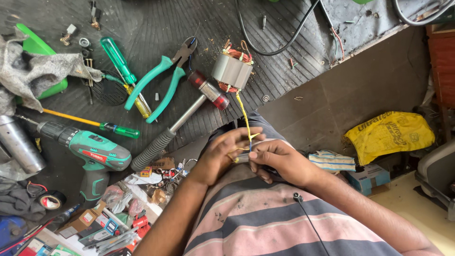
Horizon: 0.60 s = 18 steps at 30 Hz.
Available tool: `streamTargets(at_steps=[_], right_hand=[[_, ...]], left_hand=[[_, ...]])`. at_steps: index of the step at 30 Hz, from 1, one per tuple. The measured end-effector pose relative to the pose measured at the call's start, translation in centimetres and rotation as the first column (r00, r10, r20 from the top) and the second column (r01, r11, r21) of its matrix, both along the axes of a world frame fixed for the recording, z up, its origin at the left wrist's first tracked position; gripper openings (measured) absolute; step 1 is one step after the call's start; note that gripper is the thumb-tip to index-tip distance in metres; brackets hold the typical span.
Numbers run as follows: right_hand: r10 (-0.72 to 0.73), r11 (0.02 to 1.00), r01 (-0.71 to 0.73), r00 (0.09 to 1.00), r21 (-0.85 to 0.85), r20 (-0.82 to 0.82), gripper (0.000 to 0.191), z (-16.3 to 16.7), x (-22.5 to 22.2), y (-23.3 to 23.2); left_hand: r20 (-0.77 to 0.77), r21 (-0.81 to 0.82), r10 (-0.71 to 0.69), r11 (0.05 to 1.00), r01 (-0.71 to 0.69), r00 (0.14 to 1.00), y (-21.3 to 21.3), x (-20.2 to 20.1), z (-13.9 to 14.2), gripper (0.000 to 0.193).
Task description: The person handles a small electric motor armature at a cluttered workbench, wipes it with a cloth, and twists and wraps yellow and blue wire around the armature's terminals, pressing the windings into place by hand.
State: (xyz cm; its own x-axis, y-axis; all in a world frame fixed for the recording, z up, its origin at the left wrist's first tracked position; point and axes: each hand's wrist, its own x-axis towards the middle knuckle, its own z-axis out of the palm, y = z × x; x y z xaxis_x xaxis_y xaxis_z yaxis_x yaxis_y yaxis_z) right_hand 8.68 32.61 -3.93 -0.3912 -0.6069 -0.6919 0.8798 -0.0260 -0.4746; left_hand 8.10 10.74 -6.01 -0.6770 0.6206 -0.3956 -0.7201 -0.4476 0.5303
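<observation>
head view: at frame centre, left hand [222,154] and right hand [277,159] each pinch the yellow wire [245,116], their grip tight on it; it rises to the motor stator [232,71], beside teal pliers [163,80].

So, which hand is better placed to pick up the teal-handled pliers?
Probably the left hand: it sits on the pliers' side, while the right hand pinches the yellow wire farther away.

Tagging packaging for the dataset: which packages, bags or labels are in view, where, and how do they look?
Yellow plastic bag: right, on the dark floor, crumpled, dark print.
Blue-and-white carton: right, below the bag, boxy.
Small cartons: bottom left, jumbled, brown, blue, red.
Drill label: red strip on the green cordless drill, left.
</observation>
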Motion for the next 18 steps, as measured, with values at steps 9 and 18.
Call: streamTargets(at_steps=[9,18], right_hand=[[-0.421,0.838,0.462,0.886,-0.291,0.193,0.031,3.2,-0.1,0.6],[-0.476,0.862,0.474,0.879,-0.177,0.038,0.032,5.3,-2.7,1.6]], left_hand=[[0.115,0.245,0.085,0.963,-0.112,0.99,0.0,1.7,-5.3,0.053],[-0.627,-0.618,-0.271,0.744,-0.254,0.73,-4.1,0.4,3.1,0.026]])
